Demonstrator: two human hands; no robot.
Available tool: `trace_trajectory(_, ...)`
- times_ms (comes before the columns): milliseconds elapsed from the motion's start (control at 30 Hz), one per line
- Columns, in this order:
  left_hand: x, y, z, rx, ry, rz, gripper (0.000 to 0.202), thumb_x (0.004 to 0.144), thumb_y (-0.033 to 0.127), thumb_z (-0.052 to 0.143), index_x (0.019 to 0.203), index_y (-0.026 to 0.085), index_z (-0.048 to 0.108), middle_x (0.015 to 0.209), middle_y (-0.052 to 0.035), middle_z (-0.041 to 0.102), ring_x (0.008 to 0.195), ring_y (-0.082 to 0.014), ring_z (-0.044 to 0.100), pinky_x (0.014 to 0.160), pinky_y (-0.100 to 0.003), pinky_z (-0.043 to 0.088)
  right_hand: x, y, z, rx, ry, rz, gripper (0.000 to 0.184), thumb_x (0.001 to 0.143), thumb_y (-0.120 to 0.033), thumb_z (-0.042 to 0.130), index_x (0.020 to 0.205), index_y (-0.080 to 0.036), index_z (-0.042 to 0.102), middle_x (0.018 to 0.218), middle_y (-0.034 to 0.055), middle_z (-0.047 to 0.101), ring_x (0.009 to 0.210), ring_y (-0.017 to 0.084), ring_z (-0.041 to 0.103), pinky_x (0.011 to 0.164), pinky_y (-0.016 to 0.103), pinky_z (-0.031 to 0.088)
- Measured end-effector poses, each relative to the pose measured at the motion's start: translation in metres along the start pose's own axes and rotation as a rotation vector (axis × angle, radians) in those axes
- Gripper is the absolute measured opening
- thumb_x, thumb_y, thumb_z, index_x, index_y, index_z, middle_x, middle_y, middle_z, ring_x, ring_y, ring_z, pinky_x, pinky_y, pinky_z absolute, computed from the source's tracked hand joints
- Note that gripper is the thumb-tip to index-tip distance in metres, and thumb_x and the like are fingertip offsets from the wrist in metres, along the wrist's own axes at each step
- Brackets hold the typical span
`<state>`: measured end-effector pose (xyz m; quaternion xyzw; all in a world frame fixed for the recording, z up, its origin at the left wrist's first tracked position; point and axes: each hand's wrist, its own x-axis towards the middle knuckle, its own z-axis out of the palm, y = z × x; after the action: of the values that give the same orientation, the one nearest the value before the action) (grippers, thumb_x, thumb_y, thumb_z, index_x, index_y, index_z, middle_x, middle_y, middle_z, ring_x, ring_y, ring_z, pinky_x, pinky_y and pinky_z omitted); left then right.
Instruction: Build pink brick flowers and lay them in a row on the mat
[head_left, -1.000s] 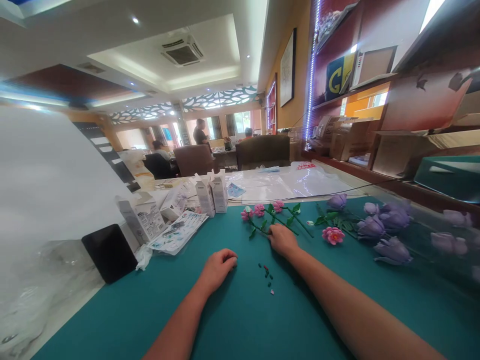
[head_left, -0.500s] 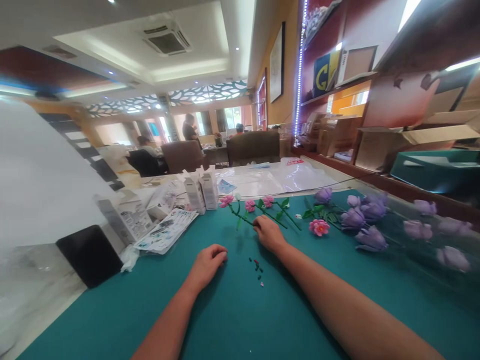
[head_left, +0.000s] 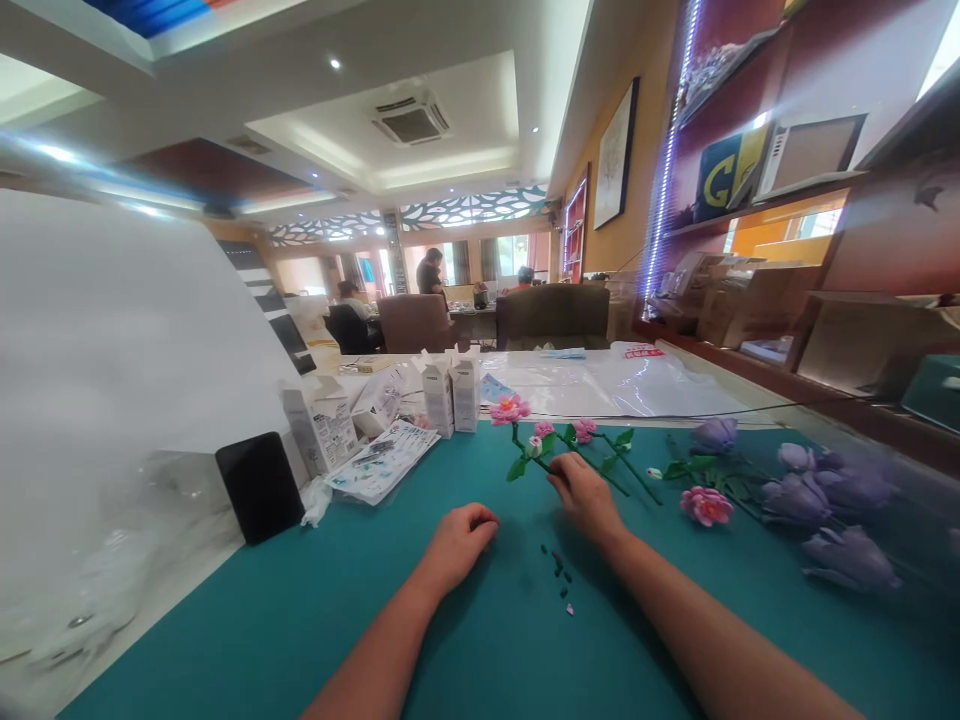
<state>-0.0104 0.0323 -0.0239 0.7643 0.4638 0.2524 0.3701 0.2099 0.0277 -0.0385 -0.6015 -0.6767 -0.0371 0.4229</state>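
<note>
My right hand (head_left: 586, 496) pinches the green stem of a pink brick flower (head_left: 511, 410) and holds it tilted up off the teal mat (head_left: 480, 640). My left hand (head_left: 459, 541) rests on the mat in a loose fist with nothing visible in it. Several tiny dark and pink pieces (head_left: 559, 576) lie between my two hands. More pink flowers on stems (head_left: 583, 432) lie just behind my right hand. A loose pink bloom (head_left: 705, 505) lies to the right.
Purple brick flowers (head_left: 814, 490) lie at the right of the mat. Small white boxes (head_left: 452, 394), a leaflet (head_left: 382, 462) and a black phone (head_left: 259, 487) stand at the left. Clear plastic sheets (head_left: 615, 385) cover the table behind. People sit far back.
My right hand has lifted the pink flower's stem, so its bloom now stands higher than the others. The camera has swung. My left hand stays put.
</note>
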Motion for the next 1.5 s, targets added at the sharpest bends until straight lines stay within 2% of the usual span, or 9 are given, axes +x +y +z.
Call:
trace_trajectory(267, -0.001, 0.0, 0.0, 0.029, -0.016, -0.011, 0.03, 0.075, 0.036, 0.044, 0.087, 0.016, 0.064, 0.085, -0.0065, 0.068, 0.073, -0.0187, 0.061, 0.065, -0.027, 0.044, 0.0, 0.0, 0.002, 0.07, 0.052, -0.007, 0.006, 0.081, -0.022, 0.043, 0.078, -0.021, 0.049, 0.079, 0.0027, 0.053, 0.07, 0.016, 0.051, 0.063, 0.026, 0.038)
trace_trajectory(467, -0.003, 0.004, -0.002, 0.039, -0.019, -0.014, 0.031, 0.076, 0.037, 0.042, 0.087, 0.016, 0.062, 0.083, -0.0059, 0.067, 0.07, -0.0183, 0.061, 0.065, -0.027, 0.044, 0.001, 0.002, 0.004, 0.111, 0.088, 0.009, 0.005, 0.081, -0.024, 0.044, 0.079, -0.021, 0.048, 0.079, 0.0032, 0.053, 0.069, 0.017, 0.05, 0.062, 0.027, 0.038)
trace_trajectory(633, -0.004, 0.005, -0.001, 0.03, -0.02, -0.01, 0.03, 0.075, 0.037, 0.042, 0.086, 0.016, 0.061, 0.081, -0.0056, 0.066, 0.07, -0.0185, 0.061, 0.065, -0.028, 0.044, 0.006, 0.005, 0.0, 0.149, 0.107, 0.026, 0.012, 0.083, -0.026, 0.043, 0.076, -0.02, 0.052, 0.079, 0.0049, 0.053, 0.072, 0.019, 0.052, 0.064, 0.028, 0.04)
trace_trajectory(833, -0.002, 0.004, -0.001, 0.022, -0.027, 0.003, 0.029, 0.074, 0.036, 0.042, 0.084, 0.016, 0.06, 0.078, -0.0058, 0.066, 0.07, -0.019, 0.061, 0.066, -0.028, 0.045, 0.01, 0.008, -0.005, 0.2, 0.142, 0.092, 0.013, 0.08, -0.026, 0.048, 0.069, -0.02, 0.051, 0.072, 0.0026, 0.053, 0.065, 0.016, 0.051, 0.061, 0.026, 0.04)
trace_trajectory(1000, -0.002, 0.003, 0.0, 0.012, -0.021, 0.005, 0.029, 0.073, 0.036, 0.042, 0.083, 0.016, 0.061, 0.078, -0.0059, 0.067, 0.071, -0.0189, 0.061, 0.067, -0.028, 0.045, 0.011, 0.008, -0.003, 0.231, 0.156, 0.115, 0.012, 0.079, -0.027, 0.048, 0.07, -0.02, 0.052, 0.07, 0.0015, 0.054, 0.064, 0.016, 0.052, 0.059, 0.026, 0.04)
trace_trajectory(1167, -0.003, 0.008, -0.001, 0.037, -0.026, 0.001, 0.03, 0.072, 0.037, 0.042, 0.082, 0.016, 0.06, 0.076, -0.0063, 0.066, 0.07, -0.0195, 0.061, 0.067, -0.028, 0.046, 0.01, 0.008, 0.0, 0.23, 0.161, 0.094, 0.011, 0.079, -0.027, 0.048, 0.072, -0.02, 0.054, 0.075, 0.0021, 0.055, 0.066, 0.016, 0.053, 0.062, 0.026, 0.041)
trace_trajectory(1333, -0.008, 0.017, -0.004, 0.063, -0.025, -0.017, 0.031, 0.075, 0.04, 0.041, 0.084, 0.019, 0.062, 0.082, -0.007, 0.067, 0.073, -0.0204, 0.061, 0.066, -0.029, 0.045, 0.01, 0.005, -0.003, 0.196, 0.145, 0.058, 0.015, 0.081, -0.028, 0.047, 0.07, -0.02, 0.055, 0.075, 0.0029, 0.055, 0.063, 0.015, 0.053, 0.058, 0.025, 0.04)
trace_trajectory(1500, -0.008, 0.018, -0.004, 0.068, -0.03, -0.032, 0.031, 0.074, 0.039, 0.042, 0.083, 0.017, 0.062, 0.081, -0.0073, 0.067, 0.072, -0.0203, 0.062, 0.068, -0.029, 0.046, 0.01, 0.006, -0.003, 0.163, 0.141, -0.006, 0.013, 0.08, -0.023, 0.047, 0.073, -0.021, 0.058, 0.078, 0.0047, 0.057, 0.074, 0.019, 0.054, 0.064, 0.026, 0.041)
